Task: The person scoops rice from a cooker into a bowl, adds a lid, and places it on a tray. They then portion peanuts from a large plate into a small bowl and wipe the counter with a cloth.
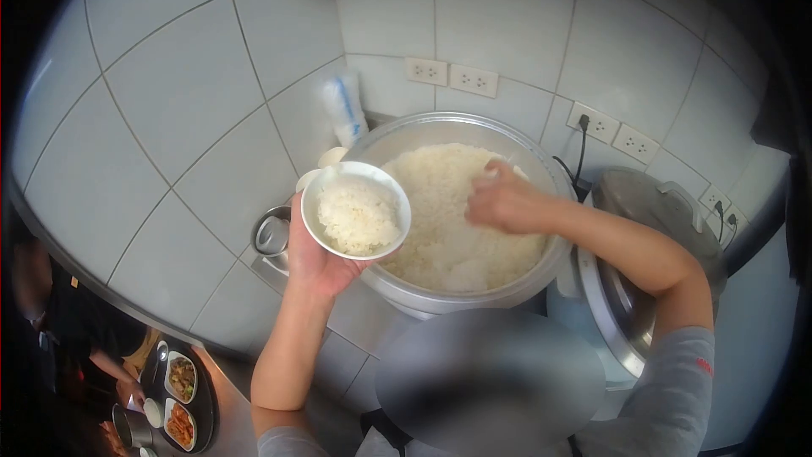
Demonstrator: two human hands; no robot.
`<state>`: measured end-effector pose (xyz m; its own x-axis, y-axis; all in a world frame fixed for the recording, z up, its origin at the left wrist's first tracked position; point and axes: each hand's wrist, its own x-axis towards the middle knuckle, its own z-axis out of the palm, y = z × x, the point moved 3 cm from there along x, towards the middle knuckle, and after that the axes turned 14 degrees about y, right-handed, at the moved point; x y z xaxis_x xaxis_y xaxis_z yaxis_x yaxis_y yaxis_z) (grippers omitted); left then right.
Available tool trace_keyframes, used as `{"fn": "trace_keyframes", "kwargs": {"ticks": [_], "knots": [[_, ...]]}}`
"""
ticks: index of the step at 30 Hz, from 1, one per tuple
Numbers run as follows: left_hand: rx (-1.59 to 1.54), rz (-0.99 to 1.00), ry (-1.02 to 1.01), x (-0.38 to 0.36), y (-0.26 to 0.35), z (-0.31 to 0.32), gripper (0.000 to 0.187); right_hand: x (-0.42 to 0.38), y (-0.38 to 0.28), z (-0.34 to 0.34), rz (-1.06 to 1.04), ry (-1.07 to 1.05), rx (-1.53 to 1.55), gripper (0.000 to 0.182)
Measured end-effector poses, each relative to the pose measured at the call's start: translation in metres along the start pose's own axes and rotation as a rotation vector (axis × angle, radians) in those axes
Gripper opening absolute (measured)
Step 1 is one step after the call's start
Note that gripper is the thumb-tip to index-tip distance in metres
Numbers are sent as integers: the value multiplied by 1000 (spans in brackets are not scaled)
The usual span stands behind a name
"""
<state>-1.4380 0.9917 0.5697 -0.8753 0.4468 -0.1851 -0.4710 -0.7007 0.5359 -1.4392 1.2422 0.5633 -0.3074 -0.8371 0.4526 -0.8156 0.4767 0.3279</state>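
My left hand [315,261] is closed around a white bowl [404,218], gripping it from below and the side. Cooked white rice [359,213] is heaped in it. A large metal pot [448,303] full of cooked rice [440,178] stands just right of the bowl. Over the right part of that rice is my right hand [503,200], its fingers curled and smeared by motion. A small pale edge shows beside the fingers, but I cannot make out what they hold.
A big metal lid [622,288] leans right of the pot. Behind the pot are wall sockets [474,80] with plugged cords and a plastic-wrapped bundle [343,110]. A metal cup [271,235] stands left. At lower left, another person's hand [128,391] is by a tray [205,381] of food dishes.
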Motion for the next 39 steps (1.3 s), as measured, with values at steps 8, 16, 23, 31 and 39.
{"fn": "trace_keyframes", "kwargs": {"ticks": [8, 16, 23, 31, 39], "knots": [[77, -47, 32, 12, -20, 4, 59, -4, -27, 42, 77, -80, -207, 2], [95, -47, 35, 8, -25, -1, 61, -21, -48, -8, 175, -202, -5, 5], [197, -91, 42, 14, -26, -12, 65, -50, -14, 7, 728, -466, 348, 15], [177, -153, 90, 40, -43, -7, 66, -14, 36, -28, 1019, -139, 346, 16], [14, -141, 186, 71, -52, 9, 53, 26, -23, -30, 737, -21, 86, 58]]}}
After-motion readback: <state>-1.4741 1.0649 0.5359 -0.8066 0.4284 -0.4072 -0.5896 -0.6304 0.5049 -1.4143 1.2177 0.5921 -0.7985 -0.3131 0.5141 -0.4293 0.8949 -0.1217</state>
